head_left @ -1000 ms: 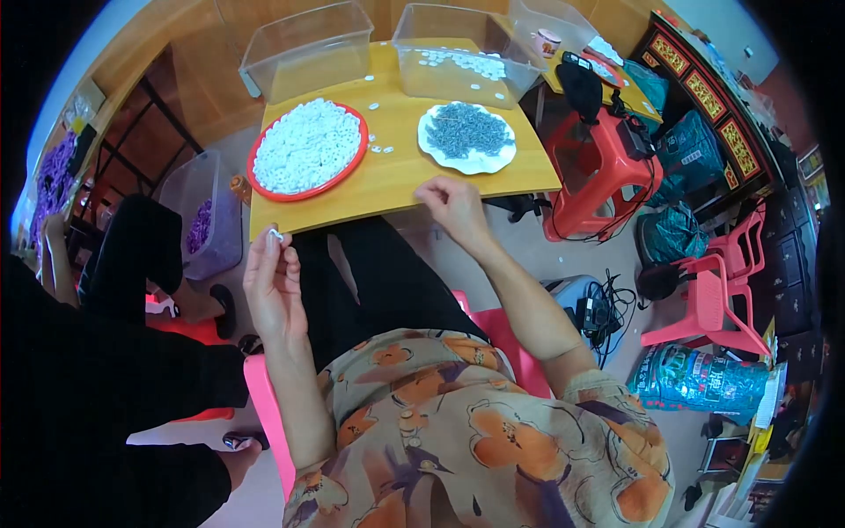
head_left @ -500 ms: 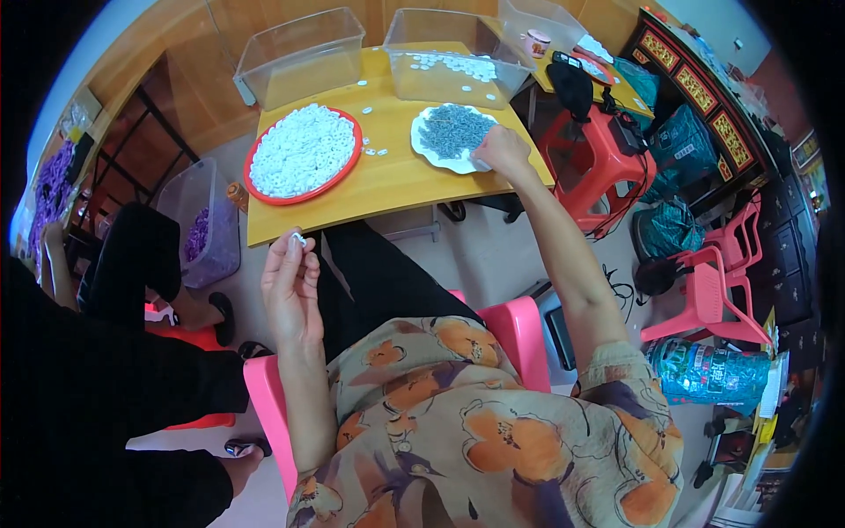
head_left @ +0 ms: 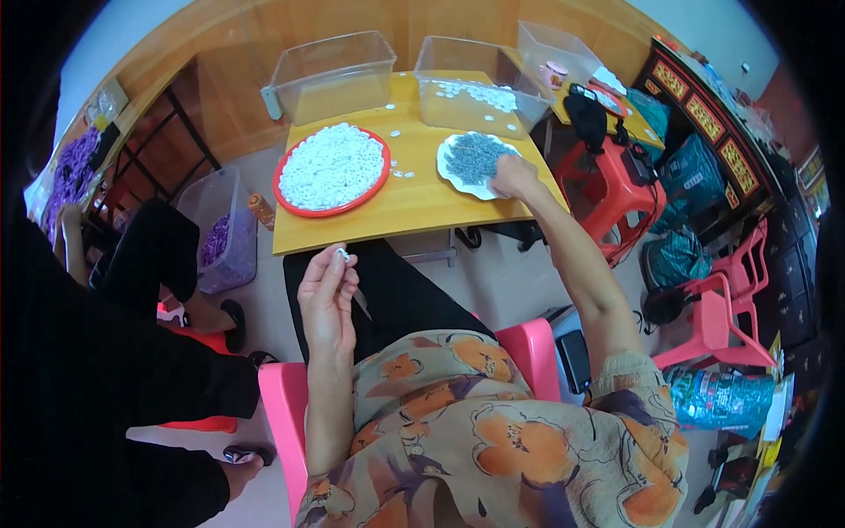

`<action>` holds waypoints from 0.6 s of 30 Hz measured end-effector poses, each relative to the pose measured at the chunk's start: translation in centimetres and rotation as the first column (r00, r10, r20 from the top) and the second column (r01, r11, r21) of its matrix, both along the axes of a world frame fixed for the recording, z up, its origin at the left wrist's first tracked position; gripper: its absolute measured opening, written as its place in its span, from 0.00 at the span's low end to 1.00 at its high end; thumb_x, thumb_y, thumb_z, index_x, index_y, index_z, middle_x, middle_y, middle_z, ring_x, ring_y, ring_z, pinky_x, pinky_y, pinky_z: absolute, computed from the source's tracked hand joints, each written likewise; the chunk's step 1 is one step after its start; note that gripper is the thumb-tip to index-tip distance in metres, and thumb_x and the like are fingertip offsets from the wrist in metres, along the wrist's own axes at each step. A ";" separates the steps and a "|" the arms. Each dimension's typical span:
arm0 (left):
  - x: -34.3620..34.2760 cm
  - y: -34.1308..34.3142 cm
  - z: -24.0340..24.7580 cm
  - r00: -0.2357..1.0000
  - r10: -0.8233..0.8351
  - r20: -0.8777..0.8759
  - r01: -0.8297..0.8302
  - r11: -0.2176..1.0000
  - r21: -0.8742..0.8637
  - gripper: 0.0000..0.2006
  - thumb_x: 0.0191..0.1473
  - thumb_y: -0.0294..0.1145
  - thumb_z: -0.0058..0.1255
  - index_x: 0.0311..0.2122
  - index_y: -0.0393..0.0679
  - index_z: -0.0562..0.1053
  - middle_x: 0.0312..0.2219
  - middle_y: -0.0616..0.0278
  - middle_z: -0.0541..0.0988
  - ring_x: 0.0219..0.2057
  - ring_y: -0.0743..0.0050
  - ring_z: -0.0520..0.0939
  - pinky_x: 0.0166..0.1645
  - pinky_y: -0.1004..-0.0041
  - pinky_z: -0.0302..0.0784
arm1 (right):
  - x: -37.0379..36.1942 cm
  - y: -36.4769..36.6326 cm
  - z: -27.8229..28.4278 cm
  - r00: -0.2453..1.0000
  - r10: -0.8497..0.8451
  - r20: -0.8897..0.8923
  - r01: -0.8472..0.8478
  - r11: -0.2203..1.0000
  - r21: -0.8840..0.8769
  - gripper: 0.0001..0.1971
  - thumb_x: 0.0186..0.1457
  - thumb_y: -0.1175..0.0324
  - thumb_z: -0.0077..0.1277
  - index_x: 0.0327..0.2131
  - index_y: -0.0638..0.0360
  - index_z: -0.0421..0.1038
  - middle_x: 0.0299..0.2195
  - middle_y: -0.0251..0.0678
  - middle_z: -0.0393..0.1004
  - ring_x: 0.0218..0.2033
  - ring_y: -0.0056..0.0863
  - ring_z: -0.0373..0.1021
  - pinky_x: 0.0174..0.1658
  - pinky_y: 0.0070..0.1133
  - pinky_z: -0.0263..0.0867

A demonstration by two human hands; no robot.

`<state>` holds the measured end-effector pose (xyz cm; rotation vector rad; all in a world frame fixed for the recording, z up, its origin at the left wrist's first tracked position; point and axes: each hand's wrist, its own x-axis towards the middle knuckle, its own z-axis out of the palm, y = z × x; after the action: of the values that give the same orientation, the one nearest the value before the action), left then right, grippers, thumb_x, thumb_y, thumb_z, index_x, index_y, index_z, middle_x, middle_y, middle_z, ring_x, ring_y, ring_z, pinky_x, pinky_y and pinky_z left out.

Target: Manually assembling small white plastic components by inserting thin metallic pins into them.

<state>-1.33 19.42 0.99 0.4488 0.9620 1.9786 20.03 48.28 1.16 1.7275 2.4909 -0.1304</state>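
My left hand (head_left: 326,295) is raised just off the table's near edge, thumb and fingertips pinching a small white plastic piece (head_left: 343,255). My right hand (head_left: 518,178) reaches to the right side of a white scalloped plate (head_left: 445,172), its fingers bent down over the rim. A heap of tiny grey pieces (head_left: 473,157), too small to identify, covers that plate. Whatever the right fingertips may hold is hidden. To the left, a round red tray (head_left: 331,212) carries a mound of small white plastic pieces (head_left: 330,167).
Clear plastic bins (head_left: 339,84) stand along the back of the yellow table (head_left: 405,209); one bin (head_left: 475,104) has white pieces by it. A red stool (head_left: 607,176) is at the right. Beside me on the left sits another person (head_left: 150,378), near a bin of purple items (head_left: 216,238).
The whole view has shifted, so the table and both hands appear further right and lower. My left hand still pinches the white piece; my right hand stays at the plate.
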 end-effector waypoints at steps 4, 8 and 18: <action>0.3 0.4 0.1 0.999 -0.041 -0.035 0.040 0.999 -0.029 0.09 0.53 0.28 0.48 0.39 0.37 0.71 0.28 0.62 0.77 0.23 0.87 0.74 0.28 0.88 0.68 | 0.9 1.4 -1.5 0.997 -0.036 -0.074 0.043 0.994 0.103 0.14 0.38 0.69 0.51 0.33 0.63 0.73 0.36 0.49 0.74 0.40 0.42 0.71 0.42 0.33 0.68; 0.4 0.3 0.4 0.997 -0.047 -0.059 0.043 0.997 -0.068 0.09 0.53 0.28 0.49 0.39 0.37 0.72 0.28 0.62 0.77 0.23 0.87 0.73 0.28 0.88 0.67 | 0.9 3.0 -2.4 0.996 0.047 -0.075 -0.041 0.996 0.078 0.14 0.38 0.69 0.50 0.32 0.64 0.73 0.35 0.51 0.73 0.40 0.43 0.70 0.43 0.33 0.67; 0.6 -1.1 -0.4 0.997 -0.059 -0.044 0.055 0.995 -0.083 0.08 0.53 0.27 0.48 0.38 0.36 0.72 0.27 0.61 0.77 0.23 0.86 0.73 0.28 0.86 0.68 | 4.0 3.7 -1.8 0.943 0.019 -0.332 0.014 0.995 0.097 0.06 0.37 0.68 0.54 0.22 0.59 0.76 0.24 0.43 0.75 0.27 0.35 0.73 0.33 0.26 0.68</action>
<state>-0.77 18.32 0.63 0.4732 1.0438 1.8781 24.05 52.00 -0.67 1.8788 2.7761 -0.3326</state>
